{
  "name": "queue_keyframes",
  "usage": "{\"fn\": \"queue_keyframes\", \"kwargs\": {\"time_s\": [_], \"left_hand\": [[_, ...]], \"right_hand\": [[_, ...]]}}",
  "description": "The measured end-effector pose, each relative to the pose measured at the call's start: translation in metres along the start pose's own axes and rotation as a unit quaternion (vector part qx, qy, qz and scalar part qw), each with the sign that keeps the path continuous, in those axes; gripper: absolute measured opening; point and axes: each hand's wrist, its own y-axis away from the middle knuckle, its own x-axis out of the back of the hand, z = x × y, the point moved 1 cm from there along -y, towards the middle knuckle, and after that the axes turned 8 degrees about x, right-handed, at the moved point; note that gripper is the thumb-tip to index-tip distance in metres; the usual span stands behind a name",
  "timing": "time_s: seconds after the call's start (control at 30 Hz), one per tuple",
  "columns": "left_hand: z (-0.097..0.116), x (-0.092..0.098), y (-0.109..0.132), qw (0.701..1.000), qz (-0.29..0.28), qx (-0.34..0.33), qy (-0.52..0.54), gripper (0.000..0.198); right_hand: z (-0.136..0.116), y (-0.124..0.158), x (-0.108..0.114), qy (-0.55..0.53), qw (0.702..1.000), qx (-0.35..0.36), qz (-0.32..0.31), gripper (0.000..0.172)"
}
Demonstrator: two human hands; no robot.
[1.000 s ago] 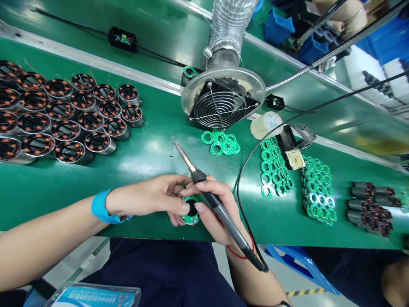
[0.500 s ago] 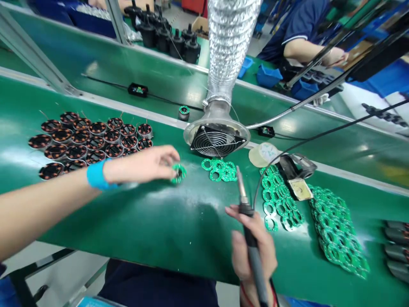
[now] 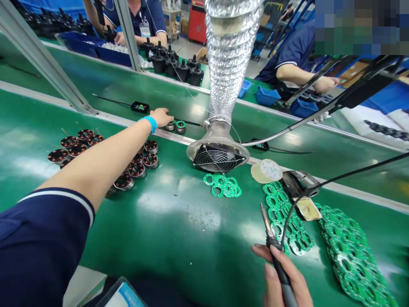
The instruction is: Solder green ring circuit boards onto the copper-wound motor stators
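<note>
Stretched farther, left hand [image 3: 161, 116] touches stator [image 3: 171, 125]; right hand [image 3: 289, 281] grips iron [image 3: 271, 239].

- The green bench top [image 3: 179, 230] looked smooth and glossy.
- The duct [image 3: 228, 55] was crinkled, shiny foil.
- The soldering iron [image 3: 275, 251] had a bare metal tip and a matt dark grip.

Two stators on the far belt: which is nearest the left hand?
The left stator, right beside the left hand; the other stator sits farther right, toward the fan duct.
</note>
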Motion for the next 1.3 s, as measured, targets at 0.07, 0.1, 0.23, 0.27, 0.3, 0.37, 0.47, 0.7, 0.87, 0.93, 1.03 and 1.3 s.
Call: {"fn": "queue_keyframes", "kwargs": {"time_s": [0.07,0.1,0.23,0.27,0.3,0.37,0.47,0.7,0.87,0.93,1.03,1.3], "left_hand": [[-0.001,0.016,0.023,0.998,-0.007,0.039,-0.052,0.034],[0.001,0.024,0.04,0.996,-0.019,0.044,-0.081,0.035],[0.011,0.031,0.127,0.975,-0.085,-0.002,-0.205,0.035],[0.013,0.027,0.148,0.973,-0.084,-0.005,-0.215,0.03],[0.014,0.022,0.166,0.969,-0.056,-0.003,-0.239,0.026],[0.018,0.009,0.193,0.965,-0.033,-0.004,-0.259,0.02],[0.03,-0.011,0.216,0.967,-0.04,-0.042,-0.249,0.018],[0.043,-0.043,0.244,0.983,-0.117,-0.137,-0.015,0.018],[0.041,-0.055,0.243,0.985,-0.144,-0.043,0.083,0.039],[0.045,-0.056,0.235,0.982,-0.157,-0.043,0.091,0.032],[0.052,-0.053,0.224,0.971,-0.188,-0.041,0.142,0.032],[0.063,-0.043,0.222,0.957,-0.232,-0.138,0.103,0.023]], "right_hand": [[0.007,-0.002,-0.002,0.0,1.0,-0.024,0.001,0.029],[0.01,-0.004,-0.003,0.002,0.999,-0.035,0.0,0.031],[0.019,-0.023,-0.02,-0.007,0.998,-0.001,-0.06,0.018],[0.02,-0.028,-0.026,-0.024,0.997,0.017,-0.078,0.015],[0.02,-0.034,-0.032,-0.032,0.996,0.01,-0.081,0.013],[0.02,-0.043,-0.045,-0.036,0.994,-0.004,-0.108,0.016],[0.019,-0.051,-0.069,0.009,0.98,-0.045,-0.192,0.029],[0.018,-0.059,-0.114,0.096,0.966,-0.019,-0.238,0.039],[0.014,-0.05,-0.117,0.095,0.962,0.016,-0.255,0.039],[0.011,-0.044,-0.117,0.087,0.963,0.024,-0.252,0.037],[0.006,-0.038,-0.119,0.1,0.973,0.007,-0.207,0.04],[-0.012,-0.024,-0.117,0.115,0.953,0.023,-0.28,0.046]]}}
